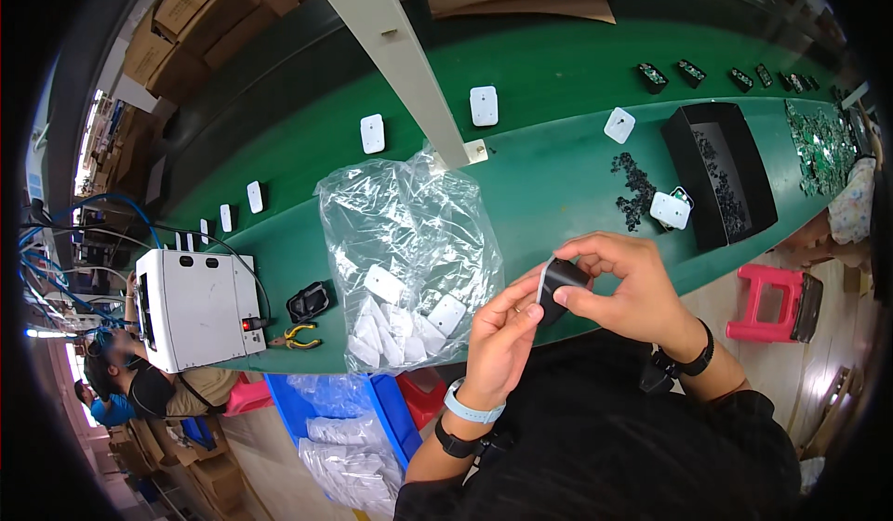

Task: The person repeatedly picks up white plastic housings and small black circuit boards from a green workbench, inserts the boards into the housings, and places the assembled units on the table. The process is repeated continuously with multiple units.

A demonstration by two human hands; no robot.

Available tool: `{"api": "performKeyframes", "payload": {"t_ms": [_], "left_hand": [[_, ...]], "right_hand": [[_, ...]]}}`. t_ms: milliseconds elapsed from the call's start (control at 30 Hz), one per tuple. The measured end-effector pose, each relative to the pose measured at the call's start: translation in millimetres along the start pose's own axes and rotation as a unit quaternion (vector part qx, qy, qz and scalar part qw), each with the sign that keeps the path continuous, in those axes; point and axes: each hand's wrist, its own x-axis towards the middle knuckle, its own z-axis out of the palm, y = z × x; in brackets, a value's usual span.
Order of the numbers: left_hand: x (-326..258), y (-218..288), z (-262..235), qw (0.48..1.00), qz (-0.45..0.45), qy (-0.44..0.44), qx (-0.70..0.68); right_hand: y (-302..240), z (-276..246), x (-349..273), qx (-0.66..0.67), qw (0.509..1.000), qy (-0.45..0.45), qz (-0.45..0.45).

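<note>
Between my hands is a small black rectangular plastic case (564, 284) with a white face along its left side. My left hand (500, 342) pinches its white side and lower end. My right hand (625, 284) grips the black side, thumb across it and fingers at the top. Left of my hands lies a clear plastic bag (405, 219) with several white plastic covers (449, 314) in or on it. To the right, a white cover with a circuit board under it (670, 209) sits beside a heap of small black parts (636, 186) and a black box (755, 181).
A metal post (395, 46) rises behind the bag. At left stand a white machine (200, 307), yellow-handled pliers (299, 338) and a black plastic shell (309, 301). White-faced cases (484, 106) line the far green belt. Circuit boards (819, 144) lie far right; a blue bin (395, 419) sits below.
</note>
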Motion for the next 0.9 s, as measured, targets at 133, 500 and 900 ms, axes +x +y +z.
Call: {"api": "performKeyframes", "payload": {"t_ms": [133,500,900], "left_hand": [[0.2,2.3,1.2,0.999,0.003,-0.009,0.043],[8.3,1.2,11.1,0.799,0.277,0.077,0.528],[16.0,26.2,-35.1,0.566,0.252,0.13,0.774]], "right_hand": [[7.0,2.3,-3.9,0.023,1.0,0.008,-0.015],[43.4,24.5,-14.5,0.278,0.96,0.029,0.028],[145.0,-36.3,211.8,-0.033,0.996,0.078,0.01]]}}
